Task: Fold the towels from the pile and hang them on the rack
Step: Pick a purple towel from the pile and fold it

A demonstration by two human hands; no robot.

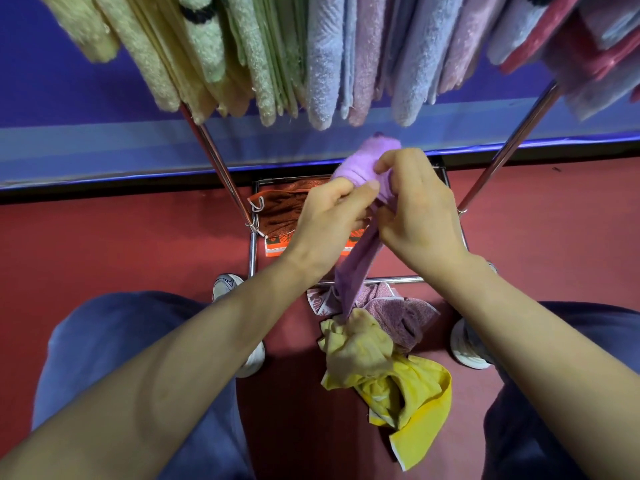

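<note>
Purple terry, the towel [360, 166] hung between both hands just under the rack [221, 171]. The left hand [325, 216] pinched its upper edge, and the right hand [415, 209] had its fingers [391, 161] curled round the bunched cloth. Its tail trailed to the pile [367, 348] on the floor [104, 244]. Folding it well meant finding two corners and shaking the length flat first. The tail seemed to touch a yellow cloth [426, 393], which might drag. The hung towels [322, 71] crowded the rail.

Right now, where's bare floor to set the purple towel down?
Bare red floor left of the rack's left leg, and right of its right leg. Crowded: the towel pile between the shoes, the orange towel in the rack base, hanging towels packed overhead.
</note>
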